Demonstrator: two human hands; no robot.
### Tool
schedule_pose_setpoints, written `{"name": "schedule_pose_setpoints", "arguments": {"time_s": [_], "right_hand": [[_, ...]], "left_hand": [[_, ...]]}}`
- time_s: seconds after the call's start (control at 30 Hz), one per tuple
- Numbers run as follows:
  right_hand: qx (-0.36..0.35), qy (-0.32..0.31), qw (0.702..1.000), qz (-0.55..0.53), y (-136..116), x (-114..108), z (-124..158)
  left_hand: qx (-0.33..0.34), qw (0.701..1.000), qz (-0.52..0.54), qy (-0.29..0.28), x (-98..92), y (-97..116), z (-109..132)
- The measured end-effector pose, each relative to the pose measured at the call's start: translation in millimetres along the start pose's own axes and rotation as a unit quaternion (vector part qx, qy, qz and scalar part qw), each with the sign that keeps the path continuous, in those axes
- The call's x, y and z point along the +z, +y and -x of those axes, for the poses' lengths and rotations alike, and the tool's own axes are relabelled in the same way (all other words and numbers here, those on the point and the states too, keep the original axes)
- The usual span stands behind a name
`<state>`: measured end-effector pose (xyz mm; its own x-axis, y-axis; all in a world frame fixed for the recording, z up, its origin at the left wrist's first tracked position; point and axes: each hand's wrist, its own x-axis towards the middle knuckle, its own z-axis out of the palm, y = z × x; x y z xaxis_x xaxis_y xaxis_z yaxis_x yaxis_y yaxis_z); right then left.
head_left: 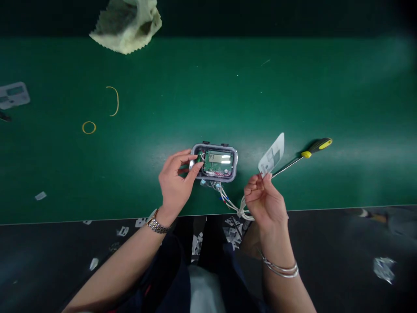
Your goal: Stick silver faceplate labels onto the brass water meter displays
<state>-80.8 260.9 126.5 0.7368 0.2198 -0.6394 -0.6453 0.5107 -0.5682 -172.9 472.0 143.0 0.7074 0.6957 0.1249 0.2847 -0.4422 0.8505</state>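
A small clear-rimmed housing (233,153) with a green circuit board and a small display inside lies on the green table (208,95). My left hand (176,180) grips its left end between thumb and fingers. White wires (228,201) with coloured ends trail from its near side toward the table edge. My right hand (265,201) is to the right, fingers pinched on the lower corner of a thin pale label sheet (273,155) held up above the table. The wires run under this hand.
A screwdriver (306,155) with a yellow and black handle lies right of the label. Two yellow rubber bands (89,127) lie at left, a pale cloth (127,24) at the far edge, a grey panel (13,94) at far left. Paper scraps litter the floor.
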Motion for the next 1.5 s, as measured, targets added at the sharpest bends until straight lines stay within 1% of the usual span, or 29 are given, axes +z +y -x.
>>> {"name": "schedule_pose_setpoints", "arguments": {"time_s": [0.07, 0.13, 0.2, 0.27, 0.37, 0.43, 0.5, 0.53, 0.6, 0.67, 0.73, 0.8, 0.97, 1.13, 1.3, 1.4, 1.5], "right_hand": [[-0.001, -0.047, 0.998, 0.048, -1.2, 4.5, -0.5], [-0.013, -0.074, 0.994, 0.085, -4.4, 8.2, -1.2], [-0.022, -0.081, 0.993, 0.086, -7.3, 11.8, -0.6], [-0.008, -0.087, 0.994, 0.058, -6.4, 16.7, 2.5], [0.017, -0.109, 0.992, 0.055, 4.8, 26.6, 9.5], [0.003, -0.117, 0.988, 0.098, 15.0, 32.3, 12.3], [-0.024, -0.117, 0.982, 0.149, 21.9, 34.8, 11.8], [-0.035, -0.12, 0.977, 0.172, 23.3, 34.7, 10.4], [-0.051, -0.132, 0.967, 0.214, 22.4, 32.3, 6.8], [-0.061, -0.146, 0.957, 0.244, 19.0, 29.3, 3.7], [-0.069, -0.15, 0.952, 0.259, 16.5, 27.4, 2.2], [-0.077, -0.147, 0.95, 0.264, 16.2, 27.1, 2.2], [-0.104, -0.136, 0.95, 0.263, 20.2, 27.9, 4.1], [-0.118, -0.131, 0.949, 0.263, 22.2, 28.7, 4.4], [-0.125, -0.132, 0.953, 0.242, 22.6, 30.9, 4.7], [-0.127, -0.129, 0.953, 0.245, 22.1, 32.1, 5.7], [-0.124, -0.11, 0.952, 0.257, 22.3, 35.6, 8.1]], "left_hand": [[-0.008, 1.0, 0.004, -0.002, -1.1, -0.1, 0.9], [-0.019, 1.0, 0.008, -0.012, -4.1, 0.0, 0.9], [-0.027, 0.999, 0.015, -0.034, -8.9, 0.7, 0.4], [-0.031, 0.997, 0.019, -0.069, -14.8, 1.2, -0.4], [-0.047, 0.99, 0.033, -0.126, -23.5, 0.6, -2.4], [-0.071, 0.983, 0.075, -0.149, -27.4, -0.2, -4.0], [-0.111, 0.97, 0.146, -0.161, -28.7, 0.1, -5.3], [-0.136, 0.96, 0.184, -0.161, -28.4, 0.9, -5.7], [-0.184, 0.942, 0.242, -0.142, -25.9, 3.4, -6.1], [-0.202, 0.937, 0.261, -0.112, -22.1, 5.8, -5.7], [-0.195, 0.944, 0.25, -0.094, -18.5, 7.0, -4.9], [-0.187, 0.947, 0.245, -0.089, -16.2, 6.7, -4.0], [-0.197, 0.942, 0.263, -0.065, -15.6, 5.1, -2.0], [-0.158, 0.958, 0.222, -0.087, -14.9, 5.1, -1.1], [-0.166, 0.955, 0.236, -0.065, -13.8, 5.1, -2.4], [-0.162, 0.957, 0.228, -0.074, -14.7, 6.3, -4.0], [-0.172, 0.957, 0.224, -0.071, -15.3, 7.1, -5.2]]}}
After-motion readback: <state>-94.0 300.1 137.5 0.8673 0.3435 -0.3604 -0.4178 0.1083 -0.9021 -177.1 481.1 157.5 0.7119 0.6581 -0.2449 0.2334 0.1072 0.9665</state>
